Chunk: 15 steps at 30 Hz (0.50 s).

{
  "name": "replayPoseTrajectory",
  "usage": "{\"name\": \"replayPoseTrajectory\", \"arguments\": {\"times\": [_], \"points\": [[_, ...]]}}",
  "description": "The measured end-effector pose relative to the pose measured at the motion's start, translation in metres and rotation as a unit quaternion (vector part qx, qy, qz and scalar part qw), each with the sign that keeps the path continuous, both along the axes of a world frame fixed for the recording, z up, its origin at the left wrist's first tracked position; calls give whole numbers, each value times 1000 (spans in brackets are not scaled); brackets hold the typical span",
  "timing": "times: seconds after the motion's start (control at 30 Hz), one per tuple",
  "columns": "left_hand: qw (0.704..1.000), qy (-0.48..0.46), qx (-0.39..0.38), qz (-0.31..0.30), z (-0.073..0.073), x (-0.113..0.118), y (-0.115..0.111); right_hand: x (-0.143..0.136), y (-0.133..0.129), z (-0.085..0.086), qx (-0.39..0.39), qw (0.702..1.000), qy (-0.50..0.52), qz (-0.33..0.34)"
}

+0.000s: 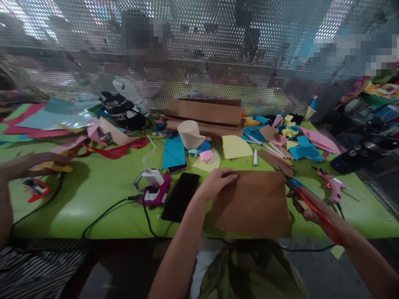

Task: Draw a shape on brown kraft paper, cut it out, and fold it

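Flat brown paper sheet (pixel 254 203) pinned by left hand (pixel 215 182) at upper-left corner — right hand (pixel 307 207), gripping red-handled scissors (pixel 311 203), apparently at right edge, blades toward sheet.

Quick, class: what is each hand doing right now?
Left hand: fingers pressing on the brown paper sheet.
Right hand: closed around red-handled scissors.

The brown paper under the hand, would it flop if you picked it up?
Probably a bit. The brown paper looks thin and lies flat, so it likely bends when lifted by one edge. It seems light and may slide on the smooth green table; the left hand presses it down.
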<state>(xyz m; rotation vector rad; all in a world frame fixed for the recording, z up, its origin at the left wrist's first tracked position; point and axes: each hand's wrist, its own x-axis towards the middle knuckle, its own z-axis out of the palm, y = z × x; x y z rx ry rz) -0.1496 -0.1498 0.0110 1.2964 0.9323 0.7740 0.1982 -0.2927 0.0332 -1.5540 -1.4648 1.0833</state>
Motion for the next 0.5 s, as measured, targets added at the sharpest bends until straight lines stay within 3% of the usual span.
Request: {"name": "replayPoseTrajectory", "arguments": {"times": [0.27,0.5], "points": [[1000,22,17,-12,-1,-1,-1,-7,-2,5,-26,999,35,-31],[999,22,14,-20,-6,-3,2,-2,2,3,-35,998,39,-21]]}}
